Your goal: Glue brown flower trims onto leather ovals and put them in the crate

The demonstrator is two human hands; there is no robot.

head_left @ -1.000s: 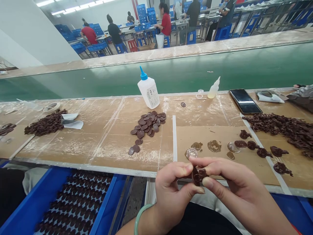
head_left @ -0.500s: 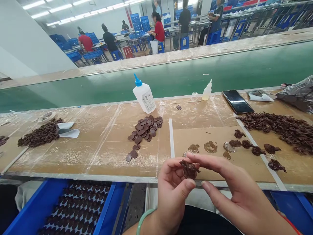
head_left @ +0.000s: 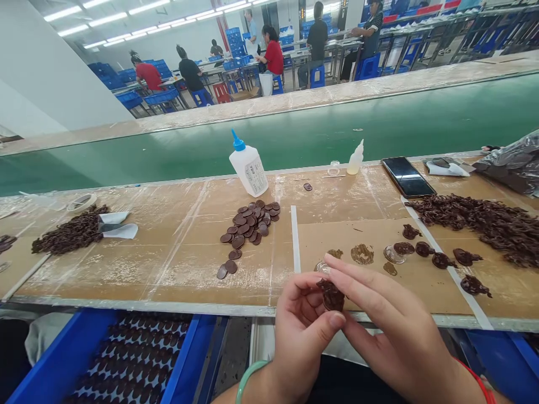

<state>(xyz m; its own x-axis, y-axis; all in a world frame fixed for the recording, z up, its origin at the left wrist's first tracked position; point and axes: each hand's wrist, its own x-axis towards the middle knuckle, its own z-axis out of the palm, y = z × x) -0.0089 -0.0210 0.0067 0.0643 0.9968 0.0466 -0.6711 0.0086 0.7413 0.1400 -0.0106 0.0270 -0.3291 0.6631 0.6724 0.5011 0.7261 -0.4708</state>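
Above the table's front edge, my left hand is closed on a small dark brown moulded piece, a round disc with a raised, twisted shape on top. My right hand is closed against the same piece from the right, its fingers over the far side and its thumb tip partly hidden behind my left thumb. Just behind my fingers a clear round dish is partly covered. Further right lie another clear dish with a brown disc on its edge, and several similar moulded pieces.
A heap of brown discs lies left of a white strip. Behind stand a blue-capped bottle and a small dropper bottle. A phone and brown twisted pieces lie right. A blue crate sits below left.
My right hand has closed in leftward, its fingers and thumb now against the piece. The piece has turned slightly and shifted a little right with my left hand.
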